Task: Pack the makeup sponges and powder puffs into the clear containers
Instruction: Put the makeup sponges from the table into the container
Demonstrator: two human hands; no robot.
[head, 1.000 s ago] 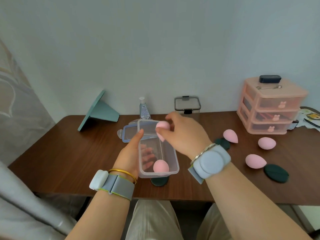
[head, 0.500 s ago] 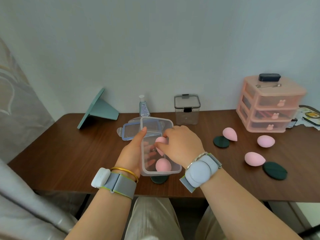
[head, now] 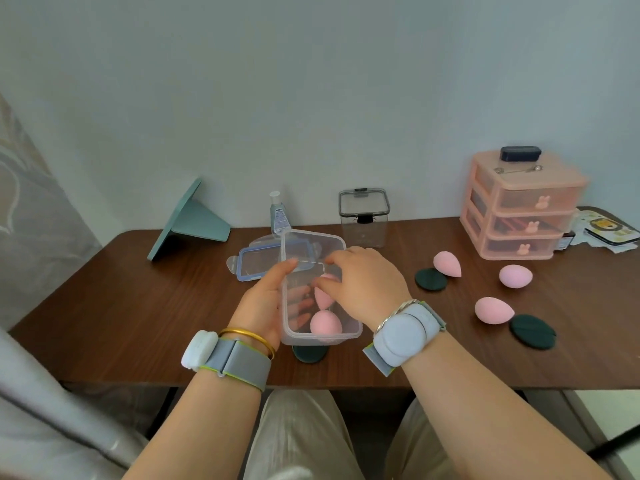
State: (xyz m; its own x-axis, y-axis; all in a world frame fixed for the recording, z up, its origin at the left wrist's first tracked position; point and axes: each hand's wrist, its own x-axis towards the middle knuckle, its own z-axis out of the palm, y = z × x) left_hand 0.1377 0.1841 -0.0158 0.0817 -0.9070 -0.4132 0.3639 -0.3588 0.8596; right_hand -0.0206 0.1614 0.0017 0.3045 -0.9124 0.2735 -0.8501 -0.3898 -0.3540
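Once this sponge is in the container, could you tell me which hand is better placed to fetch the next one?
The right hand. The loose pink sponges lie on the table's right side, and the left hand holds the clear container.

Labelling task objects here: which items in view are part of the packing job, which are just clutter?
Job:
open container
two sponges in it
left hand
right hand
three loose sponges
three dark puffs
blue-rimmed lid
lidded canister

Clutter:
teal stand
small bottle
pink drawers
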